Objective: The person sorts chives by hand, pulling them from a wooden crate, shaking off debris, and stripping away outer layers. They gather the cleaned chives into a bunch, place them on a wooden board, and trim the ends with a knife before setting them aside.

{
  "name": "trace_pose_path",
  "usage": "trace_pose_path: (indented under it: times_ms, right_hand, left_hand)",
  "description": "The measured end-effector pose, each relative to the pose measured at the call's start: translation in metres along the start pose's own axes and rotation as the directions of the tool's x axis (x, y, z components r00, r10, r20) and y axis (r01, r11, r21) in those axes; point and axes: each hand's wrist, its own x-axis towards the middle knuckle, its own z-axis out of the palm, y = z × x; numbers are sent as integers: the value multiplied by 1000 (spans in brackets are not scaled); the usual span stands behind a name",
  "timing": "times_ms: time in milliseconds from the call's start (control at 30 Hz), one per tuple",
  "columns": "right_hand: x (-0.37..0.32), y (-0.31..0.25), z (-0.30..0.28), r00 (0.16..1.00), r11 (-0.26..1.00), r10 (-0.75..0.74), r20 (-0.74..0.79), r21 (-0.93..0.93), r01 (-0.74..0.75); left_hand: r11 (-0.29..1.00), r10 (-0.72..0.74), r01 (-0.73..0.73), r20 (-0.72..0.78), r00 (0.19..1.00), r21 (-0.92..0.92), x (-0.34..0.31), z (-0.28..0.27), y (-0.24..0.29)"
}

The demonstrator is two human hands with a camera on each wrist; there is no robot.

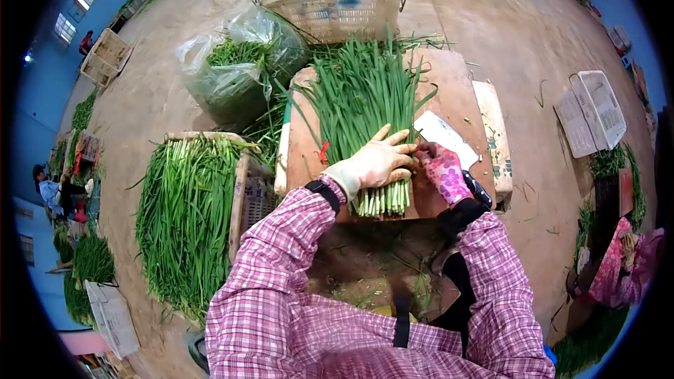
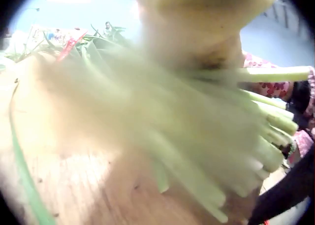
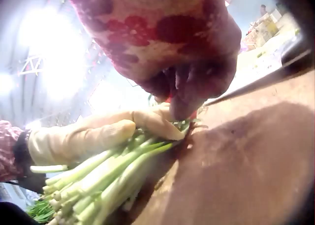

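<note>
A bunch of long green stalks (image 1: 365,91) lies on a wooden board (image 1: 453,74), its pale cut ends toward the body. My left hand (image 1: 372,163), in a cream glove, presses on the bunch near those ends with its fingers spread. In the right wrist view the left fingers (image 3: 88,138) lie over the stalks (image 3: 118,171). My right hand (image 1: 444,168), in a pink floral glove, pinches a thin red tie at the bunch's right side; its curled fingers hide most of the tie. Another red strip (image 1: 324,152) shows left of the bunch.
A white card (image 1: 446,135) lies on the board beyond my right hand. Left of the board stands a crate full of green stalks (image 1: 186,217), with a clear plastic bag (image 1: 228,91) behind it. A large white basket (image 1: 337,17) stands beyond the board.
</note>
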Motion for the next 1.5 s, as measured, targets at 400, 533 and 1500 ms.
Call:
trace_pose_path:
  times_ms: [400, 533, 1500]
  right_hand:
    - [100, -75, -17, 993, 990, -83, -82, 109, 92]
    - [148, -67, 13, 947, 817, -315, 63, 526, 236]
    - [-115, -168, 180, 740, 970, -122, 662, 237, -53]
  left_hand:
    - [998, 17, -9, -132, 991, 63, -7, 14, 0]
    - [990, 84, -44, -308, 948, 134, -5, 26, -4]
    - [-343, -924, 937, -154, -349, -67, -510, -74, -246]
